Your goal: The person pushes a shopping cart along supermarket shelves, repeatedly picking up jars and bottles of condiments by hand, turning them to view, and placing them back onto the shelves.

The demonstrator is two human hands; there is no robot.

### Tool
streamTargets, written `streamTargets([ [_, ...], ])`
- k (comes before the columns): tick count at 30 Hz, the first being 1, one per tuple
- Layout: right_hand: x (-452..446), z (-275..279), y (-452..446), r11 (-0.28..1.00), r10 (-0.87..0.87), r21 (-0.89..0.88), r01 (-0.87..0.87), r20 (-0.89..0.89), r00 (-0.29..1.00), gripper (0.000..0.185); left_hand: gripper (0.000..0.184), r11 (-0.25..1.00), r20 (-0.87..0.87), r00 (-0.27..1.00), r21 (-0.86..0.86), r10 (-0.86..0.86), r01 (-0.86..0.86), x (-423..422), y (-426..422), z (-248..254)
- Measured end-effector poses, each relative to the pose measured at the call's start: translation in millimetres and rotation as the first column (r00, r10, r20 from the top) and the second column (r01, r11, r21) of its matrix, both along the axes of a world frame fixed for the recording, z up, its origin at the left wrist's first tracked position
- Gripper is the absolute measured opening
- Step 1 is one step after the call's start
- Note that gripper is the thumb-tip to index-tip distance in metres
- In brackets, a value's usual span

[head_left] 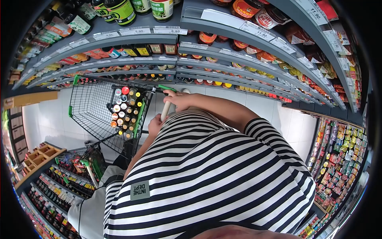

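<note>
In front of me stands a wire shopping cart point(88, 101) with green corners. Its pale handle bar point(166, 110) runs between my hands. My left hand point(155, 125) is closed around the lower end of the bar. Farther up, my right hand point(180, 100) is wrapped over the bar beside the green end piece point(165, 87). Packed upright at the handle side of the cart are several bottles point(126, 113), seen from above with red, white, orange, yellow and tan caps. The rest of the basket shows bare wire mesh.
Shelves of bottles and jars point(177, 40) with price tags rise along one side. At lower left are a second cart point(81, 163), a person in grey clothing point(89, 207) and more bottle shelves point(51, 195). Packaged goods point(338, 159) fill a rack at right.
</note>
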State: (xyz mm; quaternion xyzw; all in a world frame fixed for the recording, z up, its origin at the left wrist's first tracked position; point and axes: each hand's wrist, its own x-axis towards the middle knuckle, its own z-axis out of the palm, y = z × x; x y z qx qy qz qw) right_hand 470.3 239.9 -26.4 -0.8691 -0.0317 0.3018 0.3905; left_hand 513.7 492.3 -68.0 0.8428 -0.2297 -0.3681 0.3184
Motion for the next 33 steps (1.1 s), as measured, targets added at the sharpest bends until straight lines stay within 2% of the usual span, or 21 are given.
streamTargets([
  [7,-2.8,-1.2,0.6,1.0,0.013,-0.021,-0.013,-0.008,1.0,0.076,0.053,0.998,0.01,1.0,0.067,0.002,-0.003,-2.4,-2.3,10.1],
  [10,-0.5,-0.2,-1.4,0.999,0.034,-0.012,-0.034,0.01,0.999,0.075,0.054,1.0,0.032,0.999,0.006,-0.005,0.004,-1.4,0.1,5.9],
  [18,8.0,-7.3,-0.1,0.998,0.063,-0.022,-0.065,-0.064,0.996,0.073,0.052,1.0,0.066,0.998,0.021,0.007,-0.009,-0.6,2.5,4.8],
  [23,9.7,-13.0,-6.3,0.99,0.139,-0.001,-0.139,-0.061,0.988,0.078,0.049,0.995,0.051,0.998,0.095,-0.035,0.03,0.4,-2.5,14.9],
  [25,9.7,-12.2,-6.7,0.989,0.151,0.005,-0.151,0.004,0.989,0.078,0.049,0.997,0.067,0.997,0.073,-0.029,0.024,-2.6,-3.3,19.3],
  [33,8.1,-24.2,-8.2,0.991,0.116,0.071,-0.11,-0.086,0.99,0.068,0.049,0.995,0.067,0.996,0.084,-0.051,0.046,-1.3,1.4,5.5],
])
